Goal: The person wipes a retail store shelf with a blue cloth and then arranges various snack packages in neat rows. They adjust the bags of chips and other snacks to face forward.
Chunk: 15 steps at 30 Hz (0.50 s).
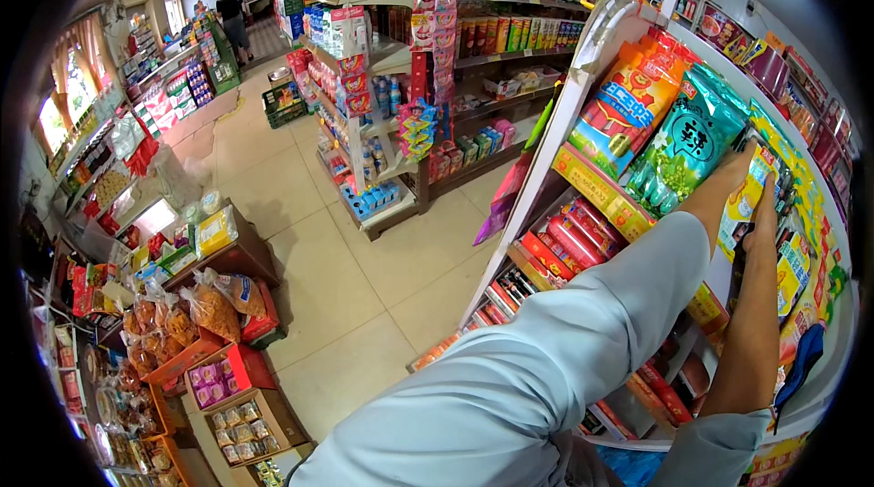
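Observation:
Both my arms, in light blue-grey sleeves, reach to the top tier of a white display shelf at the right. My left hand (741, 163) is beside a green snack bag (689, 135), its fingers partly hidden among dark and yellow packets. My right hand (761, 214) lies against a yellow-and-white packet (750, 190), between it and more yellow packets (793, 272). Whether either hand grips a packet cannot be told. An orange bag of sausages (625, 108) stands left of the green bag. Red-wrapped sausages (577, 238) lie on the tier below.
A stocked shelf island (372, 214) stands on the tiled floor (328, 268) ahead. At the left are bagged snacks (215, 309), an open carton of small packs (273, 429) and a brown counter (235, 248). A green crate (283, 108) sits farther off, near a standing person (233, 23).

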### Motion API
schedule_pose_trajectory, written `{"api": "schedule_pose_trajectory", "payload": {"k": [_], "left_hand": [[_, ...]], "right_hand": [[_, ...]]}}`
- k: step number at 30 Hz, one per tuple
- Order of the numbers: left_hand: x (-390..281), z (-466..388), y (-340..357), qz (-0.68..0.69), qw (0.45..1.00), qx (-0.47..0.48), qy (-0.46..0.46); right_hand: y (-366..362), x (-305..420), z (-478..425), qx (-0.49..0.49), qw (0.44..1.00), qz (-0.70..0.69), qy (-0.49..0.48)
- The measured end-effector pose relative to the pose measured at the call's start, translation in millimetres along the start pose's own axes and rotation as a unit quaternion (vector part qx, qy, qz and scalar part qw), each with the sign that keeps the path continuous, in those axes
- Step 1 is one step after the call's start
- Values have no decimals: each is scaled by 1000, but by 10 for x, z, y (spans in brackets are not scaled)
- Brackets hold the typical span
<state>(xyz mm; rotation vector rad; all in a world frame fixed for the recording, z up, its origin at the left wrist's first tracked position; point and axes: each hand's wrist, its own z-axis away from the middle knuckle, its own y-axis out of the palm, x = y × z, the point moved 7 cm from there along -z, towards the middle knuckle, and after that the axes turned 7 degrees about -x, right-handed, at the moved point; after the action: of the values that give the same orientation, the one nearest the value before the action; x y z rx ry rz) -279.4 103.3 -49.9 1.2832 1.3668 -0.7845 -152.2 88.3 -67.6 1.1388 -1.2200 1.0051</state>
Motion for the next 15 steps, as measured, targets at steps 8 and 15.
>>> {"api": "schedule_pose_trajectory", "payload": {"k": [8,15], "left_hand": [[44,-129,-5,-53,998,-4,-26],[85,-112,74,-17,999,18,-25]], "right_hand": [[45,23,6,13,1000,-6,-9],[-47,-50,-159,18,1000,-6,-12]]}}
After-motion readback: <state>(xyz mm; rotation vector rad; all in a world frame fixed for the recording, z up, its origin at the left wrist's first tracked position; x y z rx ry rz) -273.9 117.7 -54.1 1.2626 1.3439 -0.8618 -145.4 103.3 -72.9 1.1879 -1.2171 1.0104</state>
